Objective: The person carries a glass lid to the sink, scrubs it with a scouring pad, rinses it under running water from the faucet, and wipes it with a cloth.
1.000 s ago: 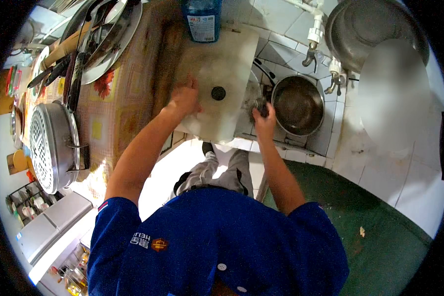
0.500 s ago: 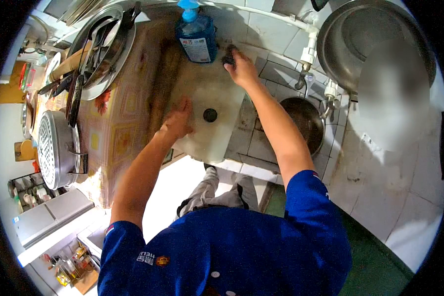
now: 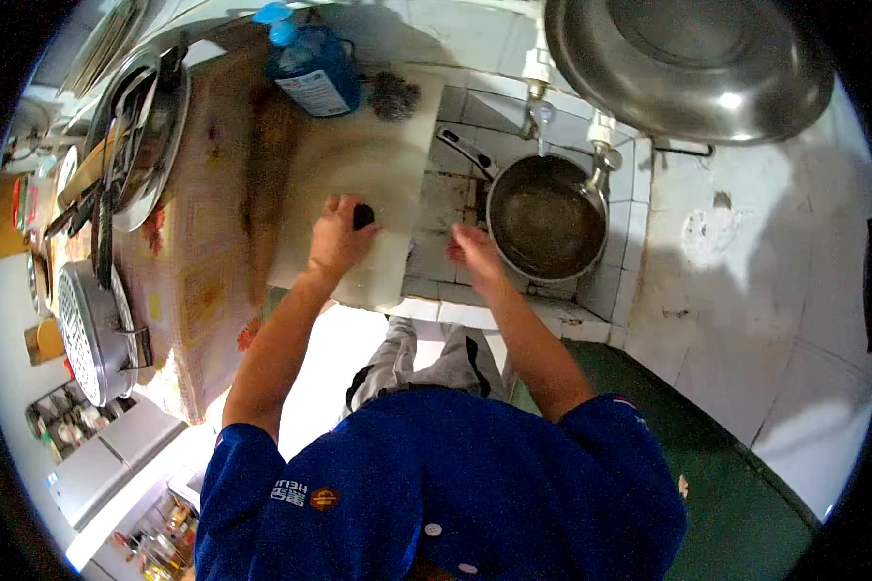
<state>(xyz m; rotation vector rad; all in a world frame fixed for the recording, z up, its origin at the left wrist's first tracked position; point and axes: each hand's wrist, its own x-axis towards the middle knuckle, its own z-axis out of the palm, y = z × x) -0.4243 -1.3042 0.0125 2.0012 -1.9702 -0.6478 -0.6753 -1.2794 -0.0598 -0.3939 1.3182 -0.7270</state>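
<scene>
My left hand (image 3: 335, 240) is closed around a small round black knob (image 3: 362, 215) over the pale board (image 3: 397, 174). A faint arc on the board around the knob looks like the rim of a clear lid. My right hand (image 3: 475, 256) hovers over the tiled sink floor, to the left of the frying pan (image 3: 548, 218). Its fingers are loosely bent and apart, slightly blurred, with nothing seen in them. At the board's far end lies a dark scouring pad (image 3: 395, 97), beside a blue pump bottle (image 3: 312, 73).
Two taps (image 3: 605, 155) reach over the pan, whose handle points back left. A large wok (image 3: 688, 68) hangs on the right wall. Left, a cloth-covered table (image 3: 204, 242) bears a steel steamer pot (image 3: 92, 329) and a bowl of utensils (image 3: 150, 136).
My right hand has let go of the dark scouring pad and drawn back toward me. My left hand has closed on the black knob. The view has shifted to the right.
</scene>
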